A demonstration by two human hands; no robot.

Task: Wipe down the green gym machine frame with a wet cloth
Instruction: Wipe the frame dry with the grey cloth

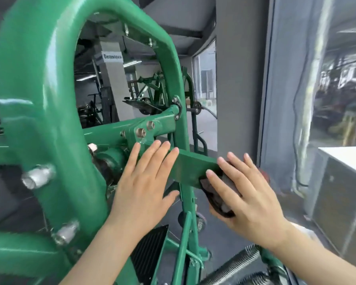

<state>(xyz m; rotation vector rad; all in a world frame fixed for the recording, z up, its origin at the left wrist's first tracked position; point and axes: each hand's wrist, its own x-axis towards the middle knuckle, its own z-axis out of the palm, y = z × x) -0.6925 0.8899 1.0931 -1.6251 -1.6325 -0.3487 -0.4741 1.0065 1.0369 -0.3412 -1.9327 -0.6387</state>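
Bar axis: flat green painted steel bar (193, 166) runs leftward from right hand (249, 194).
Right hand: fingers straight, pressing dark damp cloth (218, 194) onto bar end.
Left hand (144, 182): flat, bracing bar's far end.

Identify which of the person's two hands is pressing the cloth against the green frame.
The right hand: a dark crumpled cloth sits under it, while the left hand rests bare on the green metal bar.

One head-worn wide-angle view looks forward and slightly down (very close in) at the green frame (39, 103).
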